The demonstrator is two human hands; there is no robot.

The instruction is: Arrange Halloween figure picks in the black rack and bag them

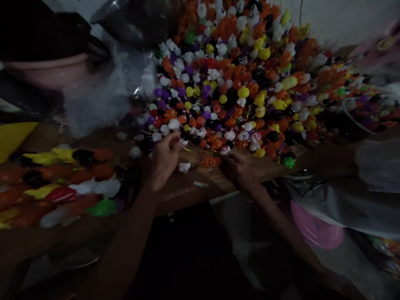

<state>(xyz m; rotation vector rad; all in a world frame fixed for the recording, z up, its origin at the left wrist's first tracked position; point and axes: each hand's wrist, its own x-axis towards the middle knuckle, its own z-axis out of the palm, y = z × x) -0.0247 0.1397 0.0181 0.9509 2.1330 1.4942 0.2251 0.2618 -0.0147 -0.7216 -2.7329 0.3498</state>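
My left hand point(165, 159) is closed, with thumb and fingers pinching a small white plastic toy figure point(183, 143) at the near edge of a big heap. Just below it, another white toy figure point(184, 167) lies on the wooden tabletop point(178, 187). An orange toy with a dark printed face point(210, 161) is low over the wood between my hands. The fingers of my right hand point(238, 170) close together at its right end; shadow hides part of the grip. Behind those fingers is a white toy with red marks point(225, 150).
A tall heap of small toys point(218, 91) in many colours fills the back. Larger toys lie in rows point(68, 183) at left. A clear plastic bag point(96, 96), pink basin point(53, 68) and metal bowl point(137, 23) stand back left. A pink plastic stool point(315, 225) is below right.
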